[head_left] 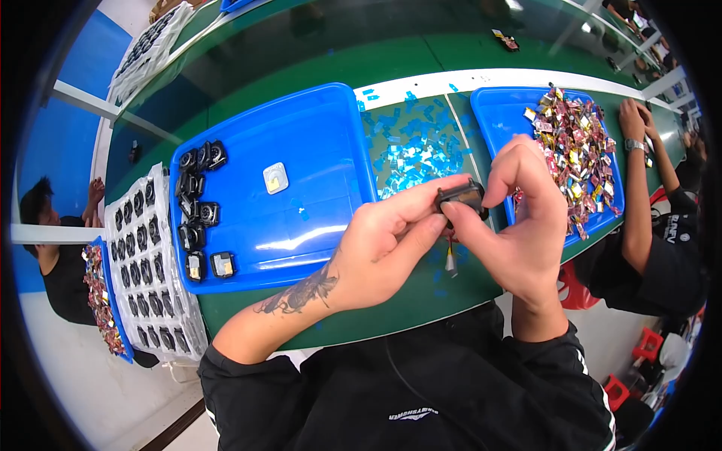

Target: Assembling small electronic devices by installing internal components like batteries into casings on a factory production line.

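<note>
A small black plastic housing (468, 195) is held in front of me between both hands, above the green bench. My left hand (383, 244) pinches its left end between thumb and fingers. My right hand (526, 214) presses its thumb on the near side, with the index finger curled at the right end. Below the housing hangs a small light-coloured part (451, 261) on what looks like thin wire. Scraps of blue film (417, 154) lie scattered just beyond my hands. The inside of the housing is hidden.
To the left, a blue tray (323, 173) holds several black camera-like units (203, 155) and a pale square piece (275, 178). Another blue tray (496, 113) at right is heaped with small wired parts (571, 150). White moulded trays of black units (143, 259) stand far left. Co-workers sit at both sides.
</note>
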`<state>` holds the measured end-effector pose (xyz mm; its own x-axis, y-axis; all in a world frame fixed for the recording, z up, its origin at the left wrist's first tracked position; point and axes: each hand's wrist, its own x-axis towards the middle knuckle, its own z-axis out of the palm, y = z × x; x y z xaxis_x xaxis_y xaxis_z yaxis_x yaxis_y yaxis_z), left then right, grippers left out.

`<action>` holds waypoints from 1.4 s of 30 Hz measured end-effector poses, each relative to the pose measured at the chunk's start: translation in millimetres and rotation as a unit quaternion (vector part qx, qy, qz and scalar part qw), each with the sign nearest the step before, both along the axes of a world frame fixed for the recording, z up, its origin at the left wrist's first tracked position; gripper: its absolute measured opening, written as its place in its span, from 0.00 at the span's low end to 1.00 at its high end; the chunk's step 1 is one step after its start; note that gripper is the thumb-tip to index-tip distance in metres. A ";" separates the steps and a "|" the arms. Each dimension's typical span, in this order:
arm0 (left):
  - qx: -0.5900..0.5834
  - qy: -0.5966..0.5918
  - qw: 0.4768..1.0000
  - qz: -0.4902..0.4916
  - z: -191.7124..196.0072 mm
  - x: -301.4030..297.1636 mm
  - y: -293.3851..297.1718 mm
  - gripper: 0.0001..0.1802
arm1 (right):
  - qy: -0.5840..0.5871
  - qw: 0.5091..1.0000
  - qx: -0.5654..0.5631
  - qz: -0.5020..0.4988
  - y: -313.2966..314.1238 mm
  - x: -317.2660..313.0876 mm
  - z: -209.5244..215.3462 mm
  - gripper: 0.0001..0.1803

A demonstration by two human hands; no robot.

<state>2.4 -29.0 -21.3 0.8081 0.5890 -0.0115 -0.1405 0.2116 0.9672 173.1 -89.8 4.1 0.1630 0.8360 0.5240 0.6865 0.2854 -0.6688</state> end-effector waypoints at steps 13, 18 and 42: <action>-0.040 -0.127 0.979 0.155 -1.2 9.8 6.3 0.30 | 0.437 0.879 -0.148 0.122 -13.3 -3.3 -32.5 0.17; 0.314 0.069 0.945 0.061 4.9 -10.2 15.1 0.19 | 0.448 0.876 -0.129 0.121 -14.1 -9.6 -26.9 0.13; 0.022 0.110 0.992 0.055 6.3 -2.3 6.9 0.06 | 0.431 0.866 -0.191 0.167 -24.4 9.1 -20.4 0.05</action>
<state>0.1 -22.1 -15.0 0.7198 0.6771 -0.1526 0.0547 0.1639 0.9850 182.2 -114.2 -16.4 0.0718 0.9974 0.0020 -0.1924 0.0158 -0.9812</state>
